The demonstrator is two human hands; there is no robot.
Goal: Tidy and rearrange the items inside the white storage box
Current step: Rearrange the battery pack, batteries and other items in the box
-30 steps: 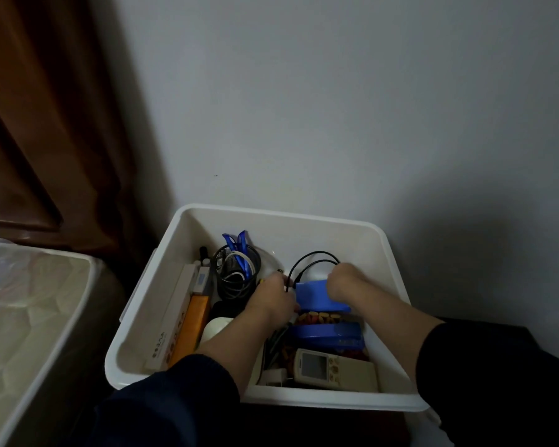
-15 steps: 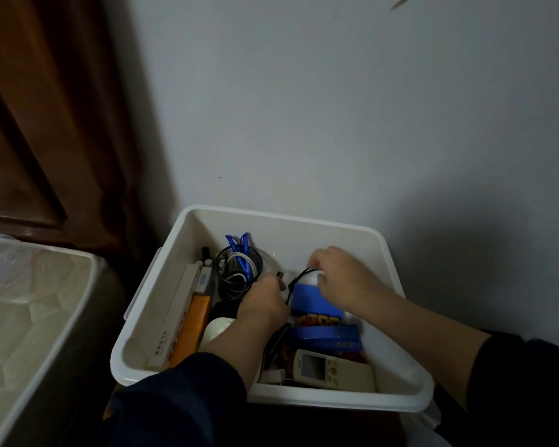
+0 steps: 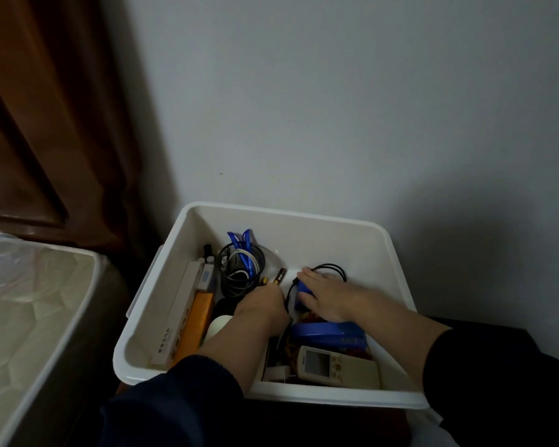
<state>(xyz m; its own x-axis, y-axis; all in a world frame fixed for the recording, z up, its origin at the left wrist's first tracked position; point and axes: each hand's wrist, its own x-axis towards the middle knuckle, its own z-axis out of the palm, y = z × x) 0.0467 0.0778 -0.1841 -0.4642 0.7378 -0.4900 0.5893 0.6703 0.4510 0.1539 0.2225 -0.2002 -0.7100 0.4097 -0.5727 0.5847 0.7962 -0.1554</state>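
Observation:
The white storage box [image 3: 304, 218] stands against the wall, full of small items. My left hand [image 3: 261, 306] is inside it with curled fingers, and two small batteries [image 3: 279, 276] stick out from its fingertips beside a black mesh pen cup [image 3: 239, 269]. Fingers straight, my right hand [image 3: 331, 296] lies flat on a small blue box [image 3: 302, 291]. A looped black cable [image 3: 331, 267] curves just behind that hand. In front of it are a blue-lidded container [image 3: 331, 334] and a cream remote control [image 3: 336, 366].
A long white carton [image 3: 178, 314] and an orange box [image 3: 195, 324] lie along the box's left wall, with a white rounded object [image 3: 218, 325] beside my left forearm. A plastic-covered bin [image 3: 29, 301] stands to the left, and a brown wooden door [image 3: 46, 124] is behind it.
My right hand has flattened out over the small blue box and sunk lower into the storage box. The cable loop now shows behind it. My left hand has barely moved.

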